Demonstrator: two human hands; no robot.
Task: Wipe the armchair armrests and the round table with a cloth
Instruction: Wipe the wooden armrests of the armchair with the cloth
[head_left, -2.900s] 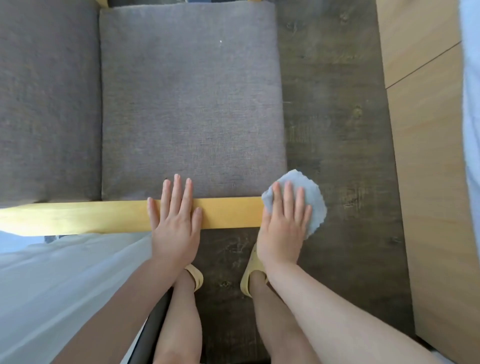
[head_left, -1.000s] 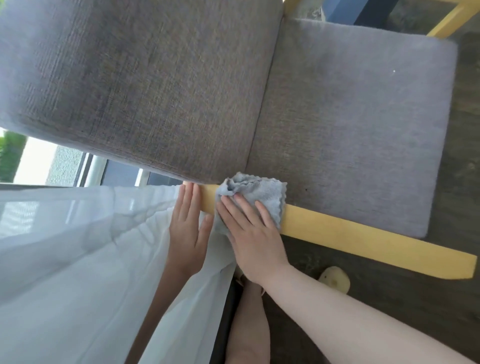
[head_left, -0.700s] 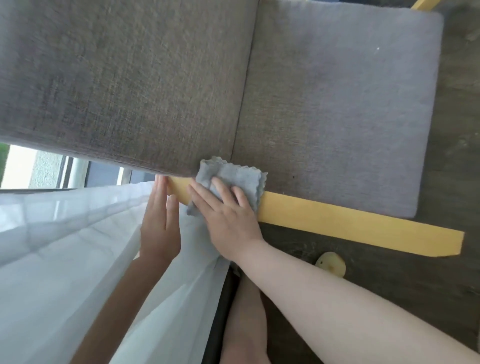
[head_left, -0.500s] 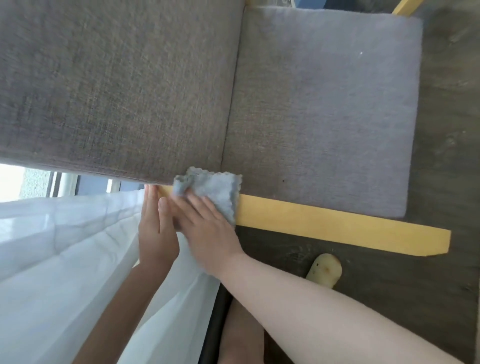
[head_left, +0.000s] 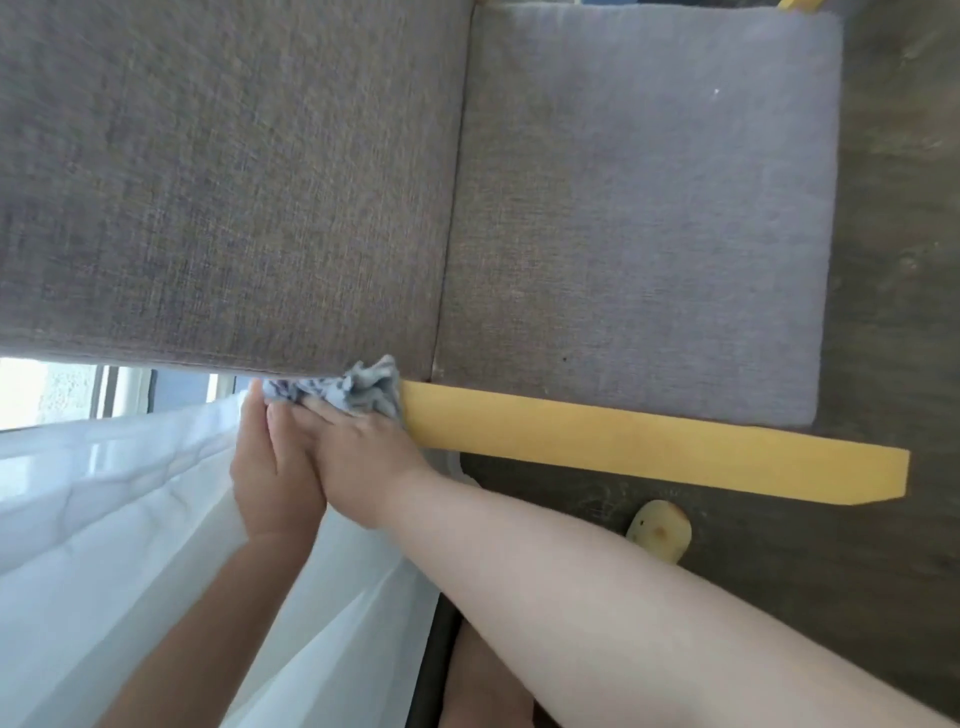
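Grey cloth (head_left: 353, 392) bunched at back end of the yellow wooden armrest (head_left: 649, 447), right under the grey back cushion (head_left: 234, 182). Right hand (head_left: 358, 452) lies on it, fingers straight, pressing cloth down. Left hand (head_left: 270, 467) just beside, touching the right, fingers straight, tips at cloth edge; can't tell if it holds any. Seat cushion (head_left: 639, 223) behind armrest. White curtain (head_left: 104, 545) hangs at left, against left forearm. Yellow slipper (head_left: 660, 530) on dark floor (head_left: 893, 312) near armrest.

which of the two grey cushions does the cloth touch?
The upright back cushion on the left: the bunched cloth butts its lower edge. The seat cushion lies flat, clear of it.
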